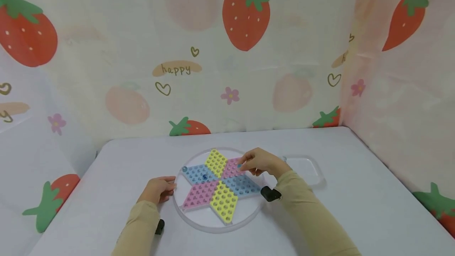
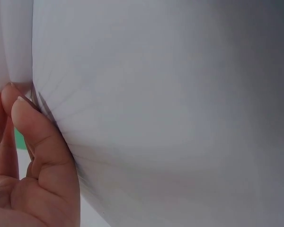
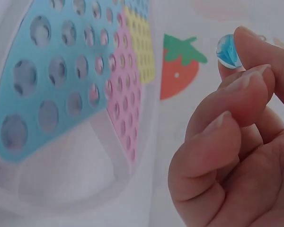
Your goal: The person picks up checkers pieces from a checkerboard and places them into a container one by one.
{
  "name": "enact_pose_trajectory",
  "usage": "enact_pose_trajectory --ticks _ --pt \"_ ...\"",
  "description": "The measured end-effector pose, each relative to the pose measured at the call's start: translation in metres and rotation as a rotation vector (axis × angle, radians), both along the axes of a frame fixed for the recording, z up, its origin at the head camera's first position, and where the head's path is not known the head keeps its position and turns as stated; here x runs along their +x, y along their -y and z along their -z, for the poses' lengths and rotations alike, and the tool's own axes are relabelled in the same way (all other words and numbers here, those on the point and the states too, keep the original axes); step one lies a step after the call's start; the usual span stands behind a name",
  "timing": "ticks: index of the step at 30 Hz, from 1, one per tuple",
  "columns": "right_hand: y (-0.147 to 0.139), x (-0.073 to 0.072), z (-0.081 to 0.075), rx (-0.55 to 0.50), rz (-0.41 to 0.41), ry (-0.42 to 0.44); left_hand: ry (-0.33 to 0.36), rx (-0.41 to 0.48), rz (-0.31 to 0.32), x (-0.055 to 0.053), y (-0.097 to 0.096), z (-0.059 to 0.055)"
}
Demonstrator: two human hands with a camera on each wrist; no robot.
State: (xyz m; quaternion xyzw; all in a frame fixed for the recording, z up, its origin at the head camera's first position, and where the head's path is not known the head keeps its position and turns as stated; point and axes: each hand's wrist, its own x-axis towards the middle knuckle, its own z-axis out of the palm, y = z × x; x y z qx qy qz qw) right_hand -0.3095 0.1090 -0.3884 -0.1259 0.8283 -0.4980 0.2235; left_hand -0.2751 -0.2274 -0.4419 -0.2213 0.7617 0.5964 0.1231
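Note:
A round Chinese checkers board (image 1: 202, 229) with a star of yellow, pink and blue points lies on the table. My right hand (image 1: 261, 161) is over the pink point at its far right. Between thumb and index finger it pinches a clear glass marble (image 3: 227, 51) with a blue swirl, its other fingers curled below. My left hand (image 1: 157, 189) holds the board's left rim, thumb and fingertips together at the edge in the left wrist view. One marble (image 1: 185, 169) sits at the tip of the left blue point; a darker blue marble (image 1: 205, 177) is farther in on it.
To the board's right lies a clear shallow tray (image 1: 317, 169), partly behind the right forearm, with a small marble (image 1: 284, 159) at its left end. The white table (image 1: 135, 157) backs onto a strawberry-print cloth (image 1: 227, 117), which also hangs at both sides.

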Motion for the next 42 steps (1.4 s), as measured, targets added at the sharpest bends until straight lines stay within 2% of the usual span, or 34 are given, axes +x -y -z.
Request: enact_pose_trajectory --ticks 4,10,13,21,26,36,42 --pt "-0.014 0.001 -0.002 0.002 0.039 -0.004 0.009 -0.008 -0.008 -0.002 0.001 0.003" --pt "-0.031 0.002 -0.006 0.006 0.073 -0.013 0.024 -0.010 -0.001 -0.013 0.008 0.014" --pt "-0.039 0.002 -0.008 0.007 0.088 -0.021 0.023 -0.012 0.001 -0.014 0.008 0.014" --pt "-0.063 0.005 -0.016 -0.007 0.121 -0.043 0.010 -0.024 -0.008 -0.007 0.000 0.001" --pt "-0.076 0.011 -0.015 -0.007 0.133 -0.025 0.016 -0.023 -0.002 -0.005 0.002 0.003" --pt "-0.107 0.019 -0.014 -0.004 0.169 -0.054 -0.006 -0.005 -0.001 -0.002 0.001 0.002" --pt "-0.126 0.022 -0.015 0.019 0.191 -0.061 0.006 -0.014 -0.016 -0.002 0.000 0.002"
